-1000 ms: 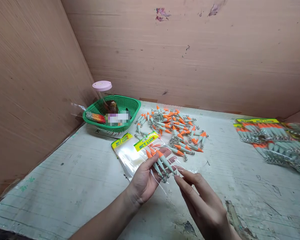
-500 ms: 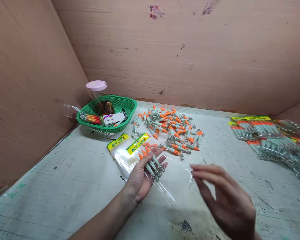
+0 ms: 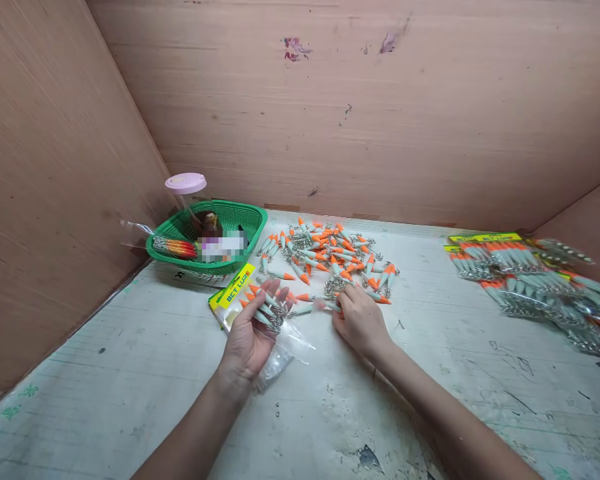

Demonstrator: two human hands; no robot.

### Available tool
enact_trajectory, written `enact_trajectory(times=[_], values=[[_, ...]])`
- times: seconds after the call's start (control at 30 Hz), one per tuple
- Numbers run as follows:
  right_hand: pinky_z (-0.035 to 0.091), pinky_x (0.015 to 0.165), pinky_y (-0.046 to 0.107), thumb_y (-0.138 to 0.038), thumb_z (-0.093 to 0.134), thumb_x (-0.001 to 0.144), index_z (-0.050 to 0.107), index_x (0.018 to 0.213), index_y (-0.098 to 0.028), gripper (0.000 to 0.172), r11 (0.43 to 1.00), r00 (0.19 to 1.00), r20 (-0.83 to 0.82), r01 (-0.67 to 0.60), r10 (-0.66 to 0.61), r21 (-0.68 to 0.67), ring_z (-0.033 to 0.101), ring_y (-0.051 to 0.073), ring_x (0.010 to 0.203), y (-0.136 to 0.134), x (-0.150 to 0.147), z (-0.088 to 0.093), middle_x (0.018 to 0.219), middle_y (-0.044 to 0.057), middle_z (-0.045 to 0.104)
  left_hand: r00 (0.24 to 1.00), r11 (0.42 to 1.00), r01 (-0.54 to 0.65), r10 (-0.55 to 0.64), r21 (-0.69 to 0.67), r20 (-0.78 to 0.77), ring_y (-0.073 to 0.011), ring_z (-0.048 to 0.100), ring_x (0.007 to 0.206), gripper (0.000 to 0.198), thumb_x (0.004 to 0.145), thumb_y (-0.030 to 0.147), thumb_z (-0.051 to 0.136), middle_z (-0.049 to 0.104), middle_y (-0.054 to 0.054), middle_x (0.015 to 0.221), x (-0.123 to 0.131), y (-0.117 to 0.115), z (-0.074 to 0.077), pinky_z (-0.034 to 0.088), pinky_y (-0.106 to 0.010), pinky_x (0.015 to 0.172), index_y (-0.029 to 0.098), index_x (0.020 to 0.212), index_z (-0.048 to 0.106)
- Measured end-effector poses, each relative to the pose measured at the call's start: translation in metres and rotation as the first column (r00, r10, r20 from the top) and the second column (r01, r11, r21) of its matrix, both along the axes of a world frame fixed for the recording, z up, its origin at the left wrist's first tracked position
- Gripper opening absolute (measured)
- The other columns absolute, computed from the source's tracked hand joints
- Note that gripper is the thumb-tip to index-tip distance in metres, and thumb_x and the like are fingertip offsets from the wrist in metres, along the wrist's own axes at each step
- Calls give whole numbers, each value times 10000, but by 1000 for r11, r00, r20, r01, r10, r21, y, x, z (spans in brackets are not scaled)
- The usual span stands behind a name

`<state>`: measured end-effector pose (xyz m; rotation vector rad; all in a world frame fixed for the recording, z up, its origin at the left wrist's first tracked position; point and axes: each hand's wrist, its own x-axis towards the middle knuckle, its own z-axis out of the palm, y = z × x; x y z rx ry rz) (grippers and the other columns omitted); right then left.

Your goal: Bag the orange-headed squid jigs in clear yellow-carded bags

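Observation:
My left hand [image 3: 250, 340] is palm up, fingers curled around several squid jigs [image 3: 266, 313] with pale bodies, orange tips and wire hooks. Clear plastic bag film [image 3: 295, 341] sticks out beyond that hand; whether the jigs lie inside it, I cannot tell. At the near edge of a loose pile of squid jigs [image 3: 325, 250], my right hand [image 3: 360, 321] has its fingers closed on a jig, mostly hidden and blurred at the fingertips. Under and beside the left hand lie flat bags with yellow "BCT LURE" headers [image 3: 237, 293].
A green basket [image 3: 253, 213] at the back left holds a jar with a pink lid [image 3: 186, 183], a packet of red-yellow lures [image 3: 176, 247] and a blurred box. Filled lure packets [image 3: 545, 287] are heaped at the right. Pinkish board walls [image 3: 350, 133] enclose the table.
My right hand has gone from the free end of the clear film to the jig pile, its fingers now closed there. My left hand has shifted left with its jigs.

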<state>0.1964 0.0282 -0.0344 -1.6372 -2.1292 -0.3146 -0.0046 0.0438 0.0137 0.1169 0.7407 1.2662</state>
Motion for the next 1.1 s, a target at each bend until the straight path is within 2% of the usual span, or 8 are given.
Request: enact_trajectory(times=[0.1,0.27,0.4,0.5,0.63,0.77,1.0,1.1], values=[[403,600,288,-93,503,773,532,747,-173,89,992,993,-8,-121,121,-26,491,203,735,-10,4,4,759,73,536,999,999,-39,39,8,13,-206,717,786,224,879,42,456,736,-88,883,-5,4,1,619,-326,677,85,1044,601],[376,567,257,-34,386,844,545,756,-199,246,909,914,40,-397,405,-123,475,160,676,-48,14,11,787,40,564,999,999,-43,43,5,22,-198,719,766,224,885,37,440,739,-84,857,-5,5,2,622,-318,659,75,1030,607],[444,601,251,-12,344,858,537,1065,-169,323,933,931,-160,-346,328,-100,531,166,756,-84,17,13,907,83,553,1000,999,-21,21,-29,19,-195,720,759,229,881,43,451,739,-84,862,-2,2,3,621,-306,664,80,1046,606],[489,652,254,-11,385,817,519,1102,-179,356,931,910,-337,-315,241,-186,549,165,786,-102,19,14,899,74,528,1000,1000,-14,15,-26,21,-197,720,749,230,881,44,453,738,-89,861,0,-1,4,622,-319,662,77,1053,603],[510,748,289,7,393,765,511,1143,-181,439,890,923,-315,-322,219,-325,557,184,891,-112,23,7,1000,98,525,1000,999,-13,13,-31,10,-202,721,738,254,878,33,452,738,-92,851,1,-2,6,624,-330,642,77,1089,587],[490,661,253,20,345,811,530,1068,-191,381,895,948,-245,-281,203,-346,549,163,792,-113,24,0,917,68,541,1000,999,-20,20,-27,-11,-195,721,738,260,877,23,446,741,-89,849,0,-1,7,623,-319,647,78,1089,586],[471,685,281,-21,520,709,548,990,-199,334,807,948,-233,-310,219,-503,547,192,839,-119,12,19,948,58,571,999,1000,-23,23,-3,-39,-206,720,747,243,868,22,454,742,-89,866,2,-1,5,623,-317,627,71,1054,603],[458,637,298,-131,627,722,563,963,-203,260,851,964,-184,-255,189,-459,545,206,786,-124,3,13,890,53,585,999,1000,-16,15,-11,-47,-210,719,757,230,861,28,473,741,-84,866,3,-1,2,622,-323,631,84,1032,615]])
